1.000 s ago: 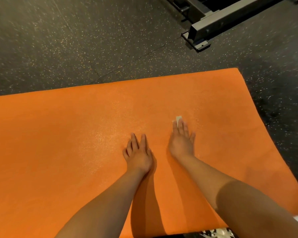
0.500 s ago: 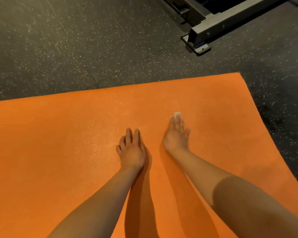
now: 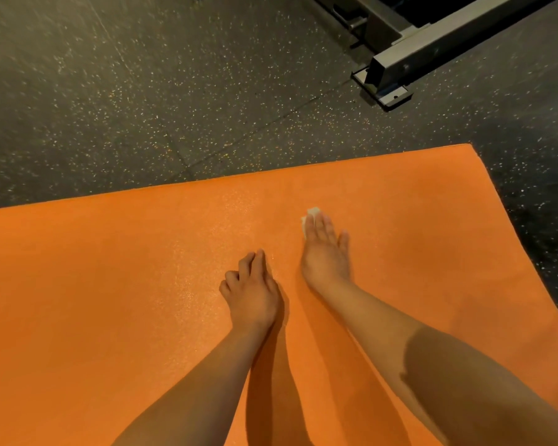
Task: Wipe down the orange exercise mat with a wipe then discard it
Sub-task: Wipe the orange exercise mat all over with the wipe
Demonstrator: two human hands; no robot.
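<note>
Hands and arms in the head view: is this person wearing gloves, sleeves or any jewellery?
No. The left hand and the right hand are bare: no gloves, and no rings or wristbands that I can see. The left forearm and right forearm are bare too; no sleeve shows up to the picture's edge.

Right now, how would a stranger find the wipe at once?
Look at the orange mat on the dark floor. The right hand lies flat on it, and the wipe peeks out from under its fingers. Nothing else on the mat is white.
</note>
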